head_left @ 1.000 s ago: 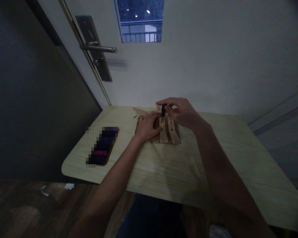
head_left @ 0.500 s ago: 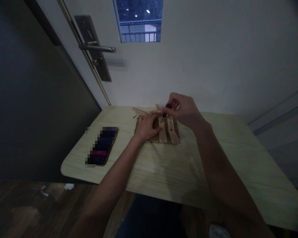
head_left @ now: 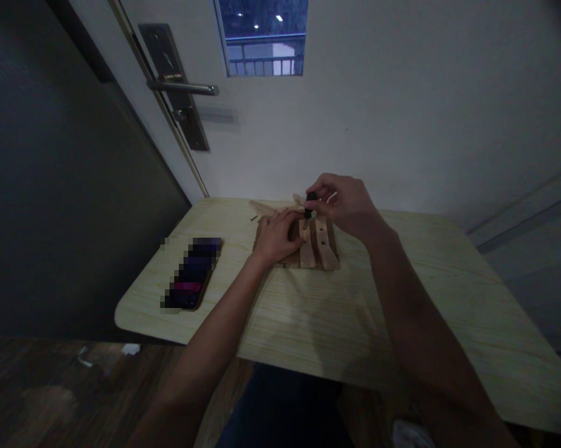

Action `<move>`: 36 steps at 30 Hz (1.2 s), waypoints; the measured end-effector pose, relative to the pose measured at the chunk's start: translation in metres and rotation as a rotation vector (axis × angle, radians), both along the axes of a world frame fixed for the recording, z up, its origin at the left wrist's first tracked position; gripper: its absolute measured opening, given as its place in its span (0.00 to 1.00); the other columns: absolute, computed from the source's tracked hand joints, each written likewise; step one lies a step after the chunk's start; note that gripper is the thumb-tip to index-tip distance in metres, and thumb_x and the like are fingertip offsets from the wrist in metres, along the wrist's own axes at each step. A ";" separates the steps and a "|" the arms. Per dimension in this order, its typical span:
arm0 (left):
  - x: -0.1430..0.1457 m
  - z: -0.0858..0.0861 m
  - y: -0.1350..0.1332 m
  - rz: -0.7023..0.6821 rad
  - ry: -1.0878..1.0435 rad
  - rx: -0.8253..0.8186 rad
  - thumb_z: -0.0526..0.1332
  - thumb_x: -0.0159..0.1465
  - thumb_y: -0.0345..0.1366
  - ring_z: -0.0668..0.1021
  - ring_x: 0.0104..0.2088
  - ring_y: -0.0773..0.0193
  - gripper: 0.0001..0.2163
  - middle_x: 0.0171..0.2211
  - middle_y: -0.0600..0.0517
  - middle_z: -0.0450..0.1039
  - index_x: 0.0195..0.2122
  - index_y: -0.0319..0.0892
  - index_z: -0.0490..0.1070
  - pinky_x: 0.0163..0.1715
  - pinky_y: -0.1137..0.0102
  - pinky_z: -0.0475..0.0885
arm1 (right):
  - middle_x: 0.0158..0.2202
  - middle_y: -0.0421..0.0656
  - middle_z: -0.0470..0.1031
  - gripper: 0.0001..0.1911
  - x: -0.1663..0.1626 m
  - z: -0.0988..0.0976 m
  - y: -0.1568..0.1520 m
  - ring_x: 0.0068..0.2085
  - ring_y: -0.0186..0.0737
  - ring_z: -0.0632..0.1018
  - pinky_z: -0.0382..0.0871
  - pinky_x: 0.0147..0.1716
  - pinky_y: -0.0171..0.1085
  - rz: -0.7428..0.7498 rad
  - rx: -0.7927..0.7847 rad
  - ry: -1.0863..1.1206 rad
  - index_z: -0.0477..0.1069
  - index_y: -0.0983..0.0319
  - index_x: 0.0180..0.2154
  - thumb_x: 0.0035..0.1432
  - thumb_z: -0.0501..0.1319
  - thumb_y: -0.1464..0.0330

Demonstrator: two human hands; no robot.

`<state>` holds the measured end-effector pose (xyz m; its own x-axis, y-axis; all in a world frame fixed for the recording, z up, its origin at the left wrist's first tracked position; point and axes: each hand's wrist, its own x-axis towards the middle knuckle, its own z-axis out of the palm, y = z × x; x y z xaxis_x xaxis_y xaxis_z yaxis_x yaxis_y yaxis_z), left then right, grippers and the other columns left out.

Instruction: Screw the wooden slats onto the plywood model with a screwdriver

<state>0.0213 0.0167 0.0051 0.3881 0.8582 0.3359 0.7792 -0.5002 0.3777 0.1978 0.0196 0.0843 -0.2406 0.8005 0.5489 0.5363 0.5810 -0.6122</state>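
Observation:
My right hand (head_left: 343, 202) grips a short screwdriver (head_left: 311, 202) by its black handle, fingertips pinched around it. The tool stands nearly upright, its metal tip down at a light wooden strip (head_left: 307, 252) with dark holes. Beside that strip lies a second holed wooden strip (head_left: 324, 246). Both rest on a brown, cardboard-like base piece (head_left: 290, 264). My left hand (head_left: 276, 236) lies over the base's left part, fingers stretched out and thumb against the nearer strip. Whether a screw sits under the tip is too small to tell.
More light wooden pieces (head_left: 261, 207) lie behind my left hand, near a small dark screw-like bit (head_left: 254, 218). A phone (head_left: 193, 274), partly blurred out, is at the left of the pale wooden table (head_left: 299, 330). A door with a metal handle (head_left: 187, 89) stands behind the table.
My right hand's fingers have turned the screwdriver handle a little left, so it stands more upright. My left hand stays in place on the base.

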 end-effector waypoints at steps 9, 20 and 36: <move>0.000 0.002 0.000 -0.004 0.011 -0.013 0.61 0.60 0.38 0.70 0.62 0.43 0.24 0.62 0.42 0.70 0.59 0.44 0.69 0.56 0.48 0.67 | 0.34 0.41 0.79 0.11 -0.004 -0.001 -0.003 0.28 0.34 0.73 0.68 0.31 0.36 0.022 0.045 -0.008 0.74 0.59 0.35 0.55 0.68 0.59; 0.000 0.003 -0.002 0.005 0.007 -0.024 0.61 0.60 0.39 0.70 0.62 0.44 0.23 0.62 0.44 0.70 0.57 0.44 0.70 0.57 0.50 0.66 | 0.43 0.46 0.84 0.12 -0.002 -0.001 -0.003 0.37 0.39 0.80 0.73 0.34 0.37 0.036 0.036 -0.006 0.82 0.59 0.43 0.59 0.62 0.71; 0.000 0.003 0.000 -0.014 -0.009 -0.015 0.61 0.59 0.39 0.71 0.62 0.45 0.23 0.62 0.44 0.70 0.57 0.44 0.70 0.58 0.50 0.66 | 0.39 0.43 0.81 0.09 -0.006 -0.002 -0.005 0.31 0.34 0.76 0.70 0.30 0.34 0.033 0.055 0.020 0.76 0.60 0.40 0.56 0.64 0.66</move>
